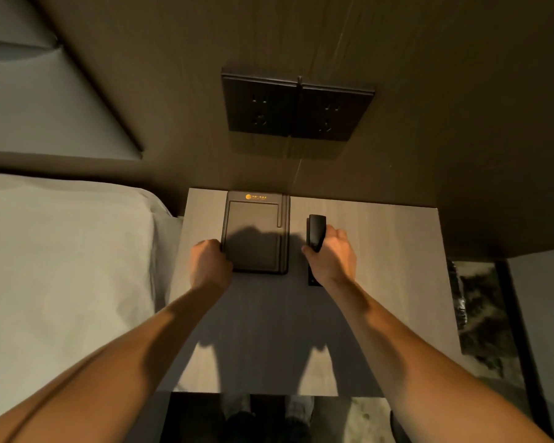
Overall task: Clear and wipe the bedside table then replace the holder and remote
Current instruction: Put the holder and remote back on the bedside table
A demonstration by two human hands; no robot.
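Observation:
A dark flat holder with a small gold logo lies at the back of the pale wooden bedside table, against the wall. My left hand grips the holder's near left corner. To its right is a slim black remote, its far end tilted up off the table. My right hand is closed around the remote's middle; its near end shows below my wrist.
A bed with a white sheet lies close along the table's left side. Two dark socket plates sit on the brown wall above the table. Patterned carpet shows to the right, and my shoes show below the front edge.

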